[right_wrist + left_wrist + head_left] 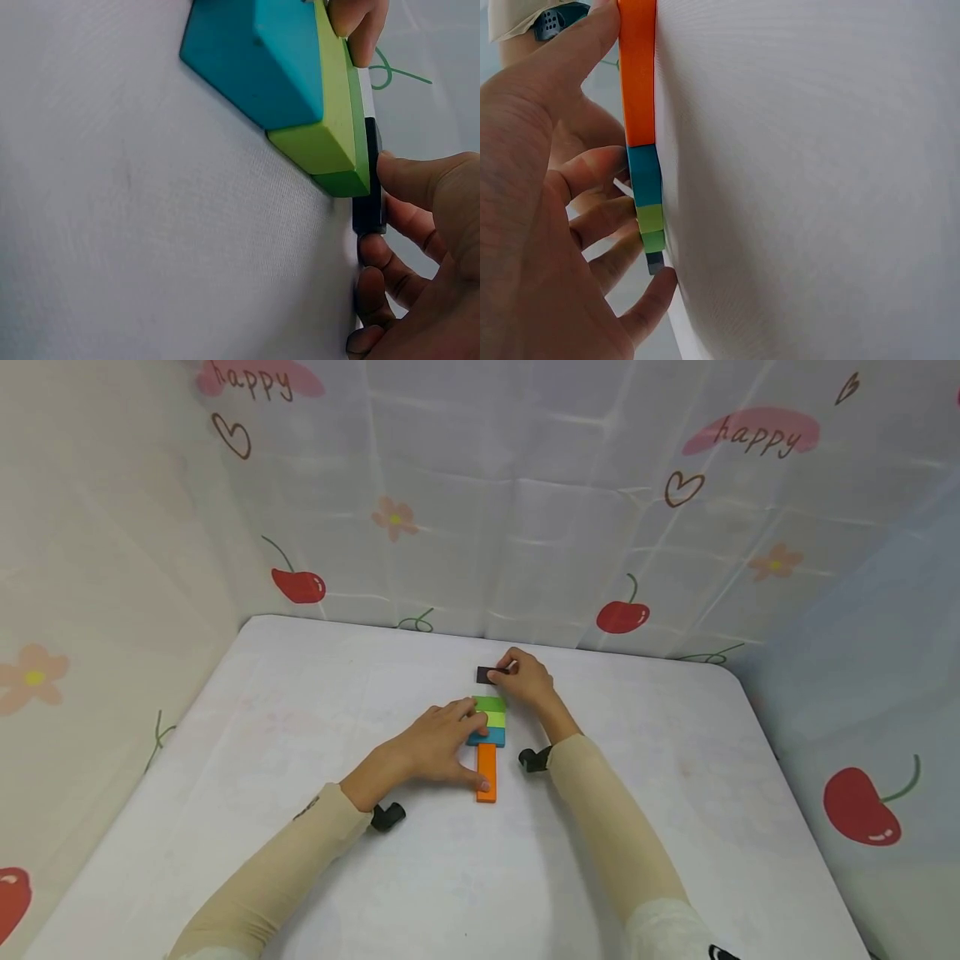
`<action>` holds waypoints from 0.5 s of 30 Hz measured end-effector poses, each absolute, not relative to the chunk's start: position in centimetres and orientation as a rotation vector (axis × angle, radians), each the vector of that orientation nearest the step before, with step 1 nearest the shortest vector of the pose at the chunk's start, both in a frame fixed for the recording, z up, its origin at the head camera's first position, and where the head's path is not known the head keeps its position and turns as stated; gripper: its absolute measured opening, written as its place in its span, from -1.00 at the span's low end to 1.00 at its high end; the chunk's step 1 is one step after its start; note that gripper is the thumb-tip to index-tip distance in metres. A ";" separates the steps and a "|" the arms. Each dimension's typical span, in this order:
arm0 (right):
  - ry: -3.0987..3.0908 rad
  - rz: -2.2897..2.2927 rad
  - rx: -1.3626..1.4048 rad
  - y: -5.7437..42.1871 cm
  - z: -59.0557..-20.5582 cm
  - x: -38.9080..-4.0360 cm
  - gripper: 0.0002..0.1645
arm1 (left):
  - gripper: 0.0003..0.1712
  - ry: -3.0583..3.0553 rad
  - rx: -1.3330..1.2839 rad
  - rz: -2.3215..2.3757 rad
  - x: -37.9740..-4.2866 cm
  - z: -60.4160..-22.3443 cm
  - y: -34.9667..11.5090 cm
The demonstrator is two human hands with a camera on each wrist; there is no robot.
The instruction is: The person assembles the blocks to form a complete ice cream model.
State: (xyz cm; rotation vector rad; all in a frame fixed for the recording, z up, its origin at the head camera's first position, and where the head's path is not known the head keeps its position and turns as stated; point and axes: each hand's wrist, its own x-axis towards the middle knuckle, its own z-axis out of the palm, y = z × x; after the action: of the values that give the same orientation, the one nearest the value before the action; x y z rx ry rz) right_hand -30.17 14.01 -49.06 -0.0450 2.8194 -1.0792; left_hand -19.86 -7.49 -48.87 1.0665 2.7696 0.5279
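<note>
Flat toy blocks lie in a line on the white table. An orange block (487, 773) points lengthwise toward me, its far end against a blue block (491, 737). Beyond the blue one, a yellow-green block (496, 719) and a green block (491, 703) lie crosswise, side by side. My left hand (433, 743) spreads over their left side, thumb on the orange block and fingertips at the blue and green ones. Past a gap, a black block (486, 675) lies crosswise. My right hand (527, 678) pinches its right end between thumb and fingers.
The white tabletop (637, 827) extends on every side of the blocks. Its far edge meets a hanging cloth (510, 552) printed with cherries, flowers and words. Each wrist carries a small black device, one by the left sleeve (300, 847) and one by the right sleeve (611, 818).
</note>
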 end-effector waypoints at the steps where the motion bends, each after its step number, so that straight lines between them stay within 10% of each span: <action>1: 2.817 -1.079 -0.043 13.8 -49.0 -30.2 -0.66 | -0.10 2.769 1.067 0.526 -19.8 -48.8 -7.5; 15: 2.783 -1.086 -0.043 12.6 -48.3 -30.2 -0.67 | -0.11 2.758 1.065 0.540 -19.9 -48.7 -7.7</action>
State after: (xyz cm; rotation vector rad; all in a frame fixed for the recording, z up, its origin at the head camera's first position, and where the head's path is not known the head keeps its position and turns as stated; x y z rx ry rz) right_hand -30.21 12.58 -48.32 -0.0429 2.7828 -1.0861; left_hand -19.94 -7.70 -48.74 1.0647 2.7577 0.5396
